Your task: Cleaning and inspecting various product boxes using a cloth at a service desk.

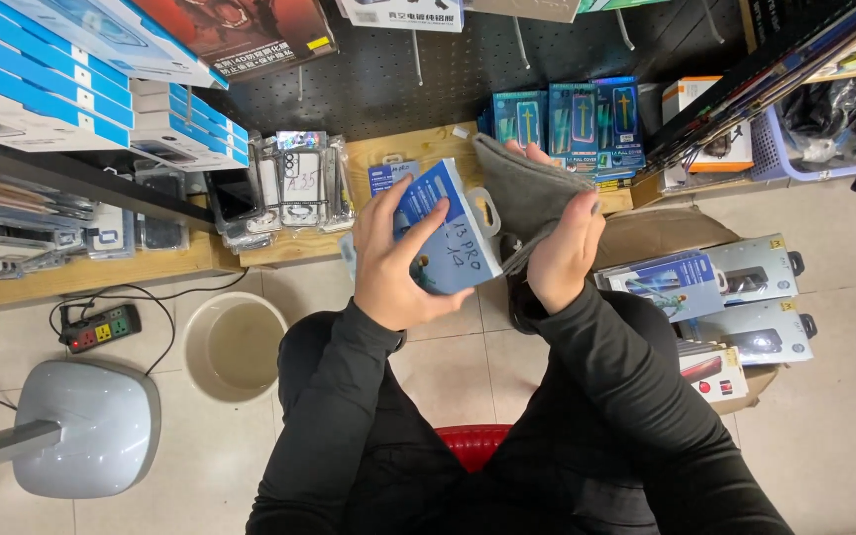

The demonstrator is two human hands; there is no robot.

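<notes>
The left hand (393, 260) wraps its fingers (426, 220) around a blue box (448, 233) — held tilted above the lap. Just beside it, the right hand (564, 253) pinches a grey cloth (522, 183) against the box's edge. Below lie floor tiles, a pale bucket (235, 342) and more boxes (735, 287) — a wooden shelf (408, 154) beyond.

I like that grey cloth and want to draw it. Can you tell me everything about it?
The grey cloth looks soft and felt-like, plain dark grey with no pattern. The right hand grips it, thumb across its lower part, so it stands up tilted and folds a little at the bottom. Its top corner points toward the wooden shelf. It sits right beside the blue box held in the left hand, and seems to touch that box's edge.
</notes>
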